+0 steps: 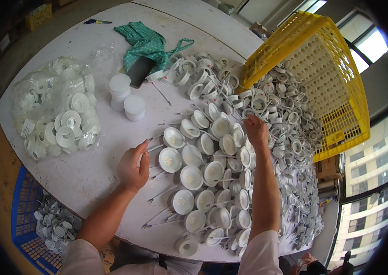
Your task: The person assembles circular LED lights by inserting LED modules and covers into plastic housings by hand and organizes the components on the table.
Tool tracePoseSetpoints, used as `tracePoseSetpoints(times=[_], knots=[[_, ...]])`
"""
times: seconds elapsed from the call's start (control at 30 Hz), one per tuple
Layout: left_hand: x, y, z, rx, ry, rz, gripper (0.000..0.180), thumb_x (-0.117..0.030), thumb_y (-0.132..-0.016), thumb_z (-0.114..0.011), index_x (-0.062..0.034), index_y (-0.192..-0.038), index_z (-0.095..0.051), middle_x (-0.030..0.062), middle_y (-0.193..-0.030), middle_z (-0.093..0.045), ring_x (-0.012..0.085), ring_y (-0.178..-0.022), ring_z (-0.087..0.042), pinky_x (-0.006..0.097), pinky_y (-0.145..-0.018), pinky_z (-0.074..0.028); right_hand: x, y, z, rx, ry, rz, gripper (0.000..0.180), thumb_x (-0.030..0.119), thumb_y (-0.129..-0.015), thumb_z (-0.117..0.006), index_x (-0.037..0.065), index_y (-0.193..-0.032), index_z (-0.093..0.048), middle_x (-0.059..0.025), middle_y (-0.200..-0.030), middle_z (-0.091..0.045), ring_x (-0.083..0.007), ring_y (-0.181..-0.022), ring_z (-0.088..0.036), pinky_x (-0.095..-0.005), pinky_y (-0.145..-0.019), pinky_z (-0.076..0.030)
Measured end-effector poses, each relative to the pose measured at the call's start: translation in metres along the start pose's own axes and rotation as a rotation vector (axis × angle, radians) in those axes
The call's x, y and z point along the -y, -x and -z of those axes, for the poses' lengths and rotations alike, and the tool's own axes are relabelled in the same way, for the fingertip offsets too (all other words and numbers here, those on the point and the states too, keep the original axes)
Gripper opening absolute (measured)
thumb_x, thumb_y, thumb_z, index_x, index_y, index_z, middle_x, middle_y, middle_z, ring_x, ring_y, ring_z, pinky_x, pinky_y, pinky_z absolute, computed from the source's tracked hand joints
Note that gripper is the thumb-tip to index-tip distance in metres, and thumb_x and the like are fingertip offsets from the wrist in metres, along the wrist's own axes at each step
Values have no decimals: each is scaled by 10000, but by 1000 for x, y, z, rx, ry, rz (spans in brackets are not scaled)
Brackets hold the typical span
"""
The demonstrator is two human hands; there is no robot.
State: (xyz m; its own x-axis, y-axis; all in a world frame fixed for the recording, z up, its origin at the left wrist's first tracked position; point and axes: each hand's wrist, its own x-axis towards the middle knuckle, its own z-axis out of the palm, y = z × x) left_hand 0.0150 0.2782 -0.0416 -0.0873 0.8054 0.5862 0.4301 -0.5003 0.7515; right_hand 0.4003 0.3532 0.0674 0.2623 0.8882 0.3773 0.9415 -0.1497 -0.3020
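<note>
Rows of white round lamp housings with wire leads (191,177) lie in the middle of the table, most showing their cupped faces. My left hand (134,166) is at the left edge of these rows, half curled, thumb and index finger apart; the fingertips are close to a lead of the nearest housing (174,137). Nothing shows between them. My right hand (256,132) reaches to the far right of the rows, beside a heap of white ring-shaped parts with wires (272,89). Its fingers are bent together, and what they grip, if anything, is hidden.
A tipped yellow crate (361,110) stands at the far right. Clear bags of white rings (49,98) lie left, near stacked white discs (134,106). Behind are a phone (140,71), green dotted cloth (145,43) and knife (97,21). A blue crate (19,206) sits below left.
</note>
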Motion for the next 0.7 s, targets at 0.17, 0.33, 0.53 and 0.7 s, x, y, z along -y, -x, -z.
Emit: tracePoseSetpoints(times=[0.17, 0.33, 0.53, 0.7], knots=[[-5, -6, 1, 27, -8, -45, 291, -61, -898, -543, -13, -1173, -620, 115, -865, -668, 221, -770, -638, 315, -682, -501, 13, -44, -37, 205, 204, -28, 422, 373, -751, -689, 96, -1070, -682, -198, -1011, -671, -354, -981, -632, -418, -855, -489], [-3, -6, 1, 25, 1, -36, 285, -50, -883, -550, 12, -1153, -613, 137, -900, -680, 241, -794, -655, 332, -704, -511, 22, -56, -63, 227, 246, -121, 419, 369, -713, -705, 56, -991, -699, -197, -928, -683, -365, -907, -647, -426, -819, -500], [-3, -8, 1, 21, 5, -28, 278, -55, -880, -555, 13, -1144, -611, 133, -906, -682, 249, -785, -659, 332, -706, -513, 11, -62, -62, 155, 180, -60, 385, 351, -731, -656, 33, -948, -683, -202, -920, -682, -371, -887, -646, -427, -795, -498], [-3, -7, 3, 17, 4, -18, 291, -51, -868, -567, 3, -1151, -611, 115, -873, -676, 251, -775, -656, 337, -700, -514, 3, -62, -32, 36, 114, -67, 337, 316, -752, -674, 33, -935, -670, -179, -853, -684, -351, -821, -658, -412, -752, -499]])
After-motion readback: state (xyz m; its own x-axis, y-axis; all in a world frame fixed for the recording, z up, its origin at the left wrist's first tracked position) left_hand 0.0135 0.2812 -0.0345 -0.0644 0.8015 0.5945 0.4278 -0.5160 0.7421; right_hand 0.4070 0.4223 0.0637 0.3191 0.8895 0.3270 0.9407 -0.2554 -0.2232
